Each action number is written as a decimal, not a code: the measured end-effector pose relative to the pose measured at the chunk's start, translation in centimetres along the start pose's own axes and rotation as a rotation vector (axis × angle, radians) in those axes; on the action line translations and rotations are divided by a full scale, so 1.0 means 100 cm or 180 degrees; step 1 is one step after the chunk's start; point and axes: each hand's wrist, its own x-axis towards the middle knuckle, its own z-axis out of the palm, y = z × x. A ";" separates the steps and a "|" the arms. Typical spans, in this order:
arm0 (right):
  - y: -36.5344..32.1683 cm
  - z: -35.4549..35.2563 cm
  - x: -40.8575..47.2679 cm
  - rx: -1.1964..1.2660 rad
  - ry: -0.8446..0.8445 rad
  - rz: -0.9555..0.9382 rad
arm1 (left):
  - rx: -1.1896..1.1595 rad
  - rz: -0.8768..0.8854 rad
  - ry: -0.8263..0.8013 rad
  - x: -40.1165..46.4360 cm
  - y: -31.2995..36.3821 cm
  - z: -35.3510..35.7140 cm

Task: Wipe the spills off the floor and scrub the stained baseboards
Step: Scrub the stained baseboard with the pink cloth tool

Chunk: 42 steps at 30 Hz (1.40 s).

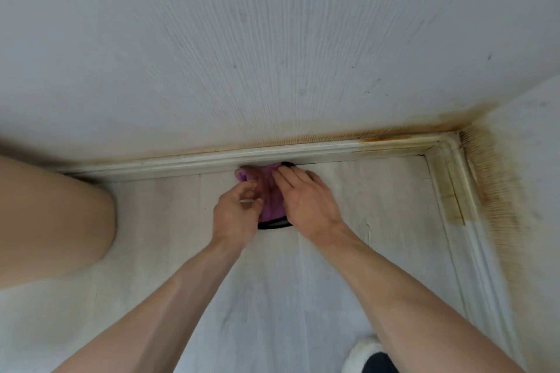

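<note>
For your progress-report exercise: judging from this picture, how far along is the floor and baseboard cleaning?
Done: the floor shows no obvious spills, and the baseboard at the left looks pale. In hand: both hands work a purple cloth at the baseboard's foot; the left hand pinches it, the right hand lies flat on it. Left: brown staining toward the corner, and the yellowed side baseboard.

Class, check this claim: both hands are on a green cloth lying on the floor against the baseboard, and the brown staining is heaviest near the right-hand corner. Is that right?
One detail is wrong: the cloth is purple, not green. The head view shows the left hand and right hand on it, against the baseboard, with the brown staining heaviest near the right-hand corner.
</note>
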 end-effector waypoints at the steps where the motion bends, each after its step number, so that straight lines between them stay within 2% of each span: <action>1: 0.013 -0.005 -0.007 -0.0032 0.0018 0.0158 | 0.0010 0.0053 -0.0155 0.001 0.008 0.015; 7: 0.075 -0.032 -0.038 -0.0170 0.0003 0.1350 | 0.0509 0.0467 -0.1426 0.006 0.063 0.095; 10: 0.095 -0.047 -0.047 -0.0189 0.0015 0.1848 | 0.0613 0.0662 -0.1679 -0.011 0.076 0.115; 12: 0.093 -0.050 -0.056 -0.0144 0.0072 0.1735 | 0.0436 0.0556 -0.1706 -0.023 0.071 0.112; 14: 0.080 -0.045 -0.065 0.0014 0.0077 0.1290 | 0.0410 0.0437 -0.1641 -0.026 0.057 0.099; 16: 0.062 -0.031 -0.064 0.0118 0.0020 0.0750 | 0.0444 0.0315 -0.1382 -0.026 0.039 0.080; 19: 0.054 -0.022 -0.040 0.0101 -0.0183 0.0466 | 0.0457 0.0295 -0.1001 -0.022 0.029 0.062; 22: 0.061 -0.026 -0.025 -0.0058 -0.0375 0.0542 | 0.0490 0.0339 -0.0881 -0.011 0.037 0.067; 25: 0.068 -0.034 -0.032 -0.0122 -0.0273 0.0842 | 0.0610 0.0427 -0.0953 -0.002 0.049 0.080; 31: 0.124 -0.060 -0.060 -0.0305 0.0109 0.1889 | 0.0452 0.0578 -0.1214 0.002 0.065 0.108; 38: 0.083 -0.037 -0.048 -0.0120 0.0242 0.2008 | -0.0177 -0.0107 -0.1569 -0.019 0.038 0.088; 42: 0.034 -0.028 -0.019 -0.0065 0.0280 0.1684 | 0.0242 -0.0121 -0.0933 0.001 0.022 0.041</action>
